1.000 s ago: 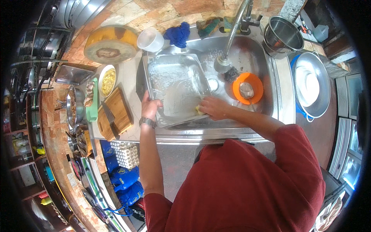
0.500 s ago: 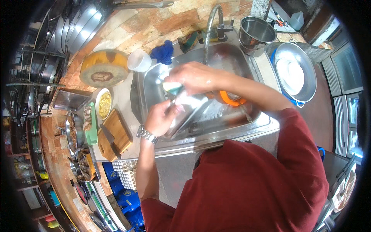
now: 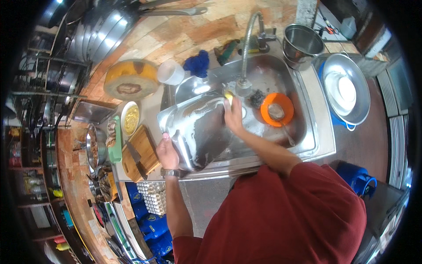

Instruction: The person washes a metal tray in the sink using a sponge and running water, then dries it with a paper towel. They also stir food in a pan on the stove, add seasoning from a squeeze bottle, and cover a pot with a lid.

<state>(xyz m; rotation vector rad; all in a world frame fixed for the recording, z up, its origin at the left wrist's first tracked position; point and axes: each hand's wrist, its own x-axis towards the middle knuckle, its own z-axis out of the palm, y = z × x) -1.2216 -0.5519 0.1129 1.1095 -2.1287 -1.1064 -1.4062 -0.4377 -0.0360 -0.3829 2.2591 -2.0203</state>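
Observation:
A soapy steel tray (image 3: 198, 127) stands tilted on its edge in the steel sink (image 3: 303, 110). My left hand (image 3: 168, 152) grips the tray's lower left edge beside the sink rim. Pressed against the tray's upper right part is my right hand (image 3: 233, 116), closed on a yellow sponge (image 3: 228, 95), just under the flexible tap (image 3: 244, 79). An orange bowl (image 3: 277, 109) with a spoon lies in the sink to the right of that hand.
A wooden cutting board (image 3: 140, 152) with a knife, a green board and a small yellow plate (image 3: 130, 118) lie left of the sink. A white cup (image 3: 170, 72), blue scrubber, steel bucket (image 3: 302, 44) and a big round pan (image 3: 346, 90) ring the sink. Egg trays sit below the counter.
The tray has gone from lying flat in the sink to standing on edge. My right hand has moved up to its top right by the tap; my left hand still grips its left edge.

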